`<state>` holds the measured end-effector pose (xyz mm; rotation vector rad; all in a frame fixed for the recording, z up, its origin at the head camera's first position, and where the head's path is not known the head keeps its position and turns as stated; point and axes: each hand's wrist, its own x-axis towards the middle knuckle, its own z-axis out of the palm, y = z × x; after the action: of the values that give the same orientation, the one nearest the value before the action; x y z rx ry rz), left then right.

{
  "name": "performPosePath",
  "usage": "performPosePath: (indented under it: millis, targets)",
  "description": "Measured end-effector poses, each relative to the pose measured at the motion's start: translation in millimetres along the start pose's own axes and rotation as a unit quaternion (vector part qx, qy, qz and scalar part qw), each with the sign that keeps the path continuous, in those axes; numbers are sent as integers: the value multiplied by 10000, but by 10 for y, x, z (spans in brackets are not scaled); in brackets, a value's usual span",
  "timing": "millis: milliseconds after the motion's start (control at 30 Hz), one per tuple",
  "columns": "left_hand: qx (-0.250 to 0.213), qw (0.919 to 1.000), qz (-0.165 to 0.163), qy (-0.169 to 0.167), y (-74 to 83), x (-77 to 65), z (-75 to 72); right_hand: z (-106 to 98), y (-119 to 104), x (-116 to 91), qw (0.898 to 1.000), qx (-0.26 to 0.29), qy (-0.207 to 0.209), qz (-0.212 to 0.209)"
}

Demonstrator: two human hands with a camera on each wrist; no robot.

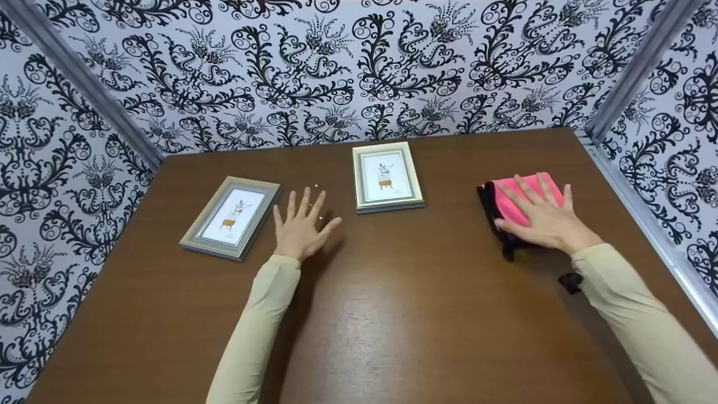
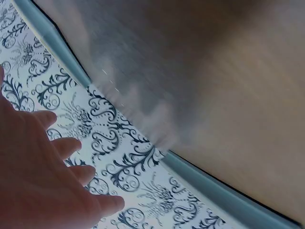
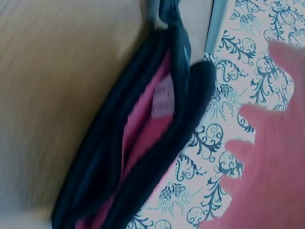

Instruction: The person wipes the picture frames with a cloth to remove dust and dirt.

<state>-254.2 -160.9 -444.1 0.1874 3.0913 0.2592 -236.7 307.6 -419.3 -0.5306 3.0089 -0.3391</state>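
Observation:
My right hand (image 1: 547, 221), fingers spread, lies flat over a folded pink cloth (image 1: 513, 207) with black edging at the right of the table. In the right wrist view the folded cloth's black-edged layers (image 3: 143, 138) show side-on, with a pale label (image 3: 163, 98) between them. Spread-fingered and holding nothing, my left hand (image 1: 300, 227) is over the table between two picture frames. One frame (image 1: 192, 238) lies tilted to its left; the other (image 1: 418, 205) lies further back to its right. Both hold a small plant picture.
The brown table (image 1: 359, 314) meets patterned walls (image 1: 314, 67) at the back and sides. Grey metal strips (image 1: 662, 219) run along the corners and right edge. A small black piece (image 1: 571, 282) lies by my right wrist.

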Motion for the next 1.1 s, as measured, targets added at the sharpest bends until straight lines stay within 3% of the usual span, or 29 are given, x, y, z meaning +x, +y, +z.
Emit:
performPosePath:
  millis: [200, 300, 567, 700, 867, 1000, 1100]
  targets:
    - [223, 9980, 460, -362, 297, 171, -2, -55, 164, -145, 9943, 602, -757, -444]
    - [276, 9961, 692, -471, 474, 292, 11, -4, 222, -196, 9939, 421, -915, -441]
    - [299, 9888, 1295, -684, 719, 526, 99, 147, 335, -158, 9942, -602, -337, -822]
    - [697, 9856, 1495, -359, 787, 521, 138, 187, 371, -84, 9919, -686, -75, -1067]
    - [1219, 9744, 1836, 444, 840, 488, 161, 198, 351, -7, 9908, -710, 223, -1128]
    - [1102, 9682, 2041, 932, 846, 476, 158, 177, 309, 44, 9892, -842, 444, -1115]
    - [912, 9660, 2160, 1092, 839, 473, 162, 169, 286, 75, 9873, -946, 553, -1150]
